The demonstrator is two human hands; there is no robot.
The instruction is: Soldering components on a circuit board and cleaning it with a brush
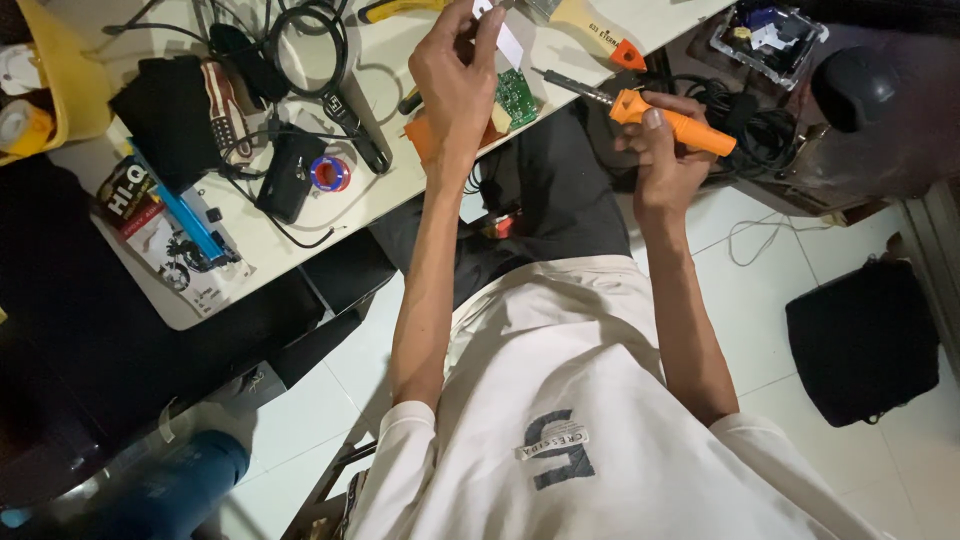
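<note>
Soldering iron (668, 118) with the orange handle sits in my right hand (662, 150), fingers wrapped shut round the grip, its dark metal barrel pointing toward the green circuit board (517, 98) at the edge of the white table (300, 215); my left hand (455, 85) is raised above that board, fingertips pinched on a small white strip (503, 36) — what exactly it is I cannot tell; the two hands are apart, with the board between them. I judge the iron light and stiff, its plastic handle easy to grip, and the handle is the only place to take it — the bare barrel is the part I would keep my fingers off; the strip looks thin and flimsy, so a light pinch at its end suits it; the board seems rigid but delicate, best steadied by its edges. Beside me on the table lie black cables (305, 40), a small reel with a red and blue core (330, 173) and a paintbrush with an orange tip (595, 28).
</note>
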